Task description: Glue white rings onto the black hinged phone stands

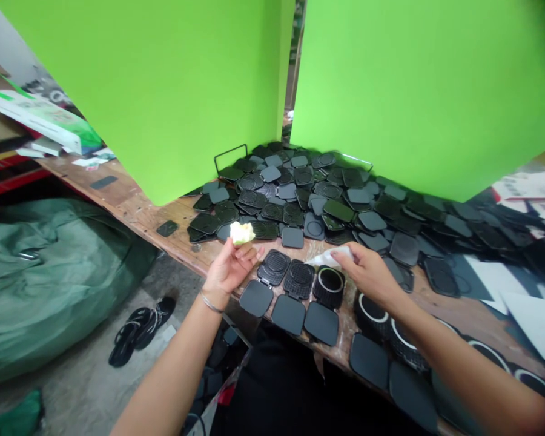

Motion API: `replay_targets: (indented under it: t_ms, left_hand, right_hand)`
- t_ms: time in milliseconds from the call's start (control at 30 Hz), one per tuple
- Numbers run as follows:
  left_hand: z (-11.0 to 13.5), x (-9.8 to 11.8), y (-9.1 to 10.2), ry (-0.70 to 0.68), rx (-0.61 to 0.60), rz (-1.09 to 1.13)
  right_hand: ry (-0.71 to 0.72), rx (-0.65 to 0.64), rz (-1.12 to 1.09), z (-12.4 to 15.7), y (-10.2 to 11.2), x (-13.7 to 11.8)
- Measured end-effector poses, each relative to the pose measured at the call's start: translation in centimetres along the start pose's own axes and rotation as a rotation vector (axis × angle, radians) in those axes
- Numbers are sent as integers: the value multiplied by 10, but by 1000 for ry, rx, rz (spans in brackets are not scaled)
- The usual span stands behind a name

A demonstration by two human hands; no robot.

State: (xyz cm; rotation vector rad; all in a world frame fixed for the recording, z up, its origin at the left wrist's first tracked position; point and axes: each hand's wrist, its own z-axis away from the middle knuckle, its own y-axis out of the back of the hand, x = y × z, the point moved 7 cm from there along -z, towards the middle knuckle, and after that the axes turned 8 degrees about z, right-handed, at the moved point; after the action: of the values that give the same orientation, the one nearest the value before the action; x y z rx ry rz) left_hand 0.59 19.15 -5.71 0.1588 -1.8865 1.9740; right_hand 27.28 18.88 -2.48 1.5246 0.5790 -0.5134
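My left hand pinches a small pale yellow-white lump, its kind unclear, between thumb and fingertips above the table's front part. My right hand is closed around a white squeeze bottle. The bottle lies tilted, its narrow nozzle pointing left over the open hinged black cases. Three of these stand in a row: a left case, a middle case and a right case with a pale ring in it. Their flat grey lids fold out toward me.
A large heap of black square pieces covers the back of the wooden table. More ringed cases lie under my right forearm. Green panels stand behind. White sheets lie at right; a green sack and sandals at left.
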Motion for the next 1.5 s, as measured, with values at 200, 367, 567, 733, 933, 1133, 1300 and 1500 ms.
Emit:
replay_targets:
  t_ms: [200,367,567,733,933,1133,1300,1500]
  left_hand:
    - [0,0,-1,3,-3,-10]
    - [0,-1,-1,2,-7,-7]
    - [-1,-2,2,11,26,28]
    - [0,-1,1,12,5,17]
    - [-1,-2,0,20,-32,-1]
    - [-1,-1,3,15,0,6]
    - [0,-2,2,27,28,29]
    - [1,-1,2,5,89,26]
  right_hand:
    - [-1,7,30,-1,1,-2]
    - [20,26,27,-1,2,-8]
    - [48,54,31,-1,3,-11]
    - [82,69,88,0,5,-15]
    - [115,67,119,0,7,-22]
    - [114,85,129,0,12,-24]
    - [-31,27,-45,-3,14,-2]
    - [-188,-75,-392,6,5,16]
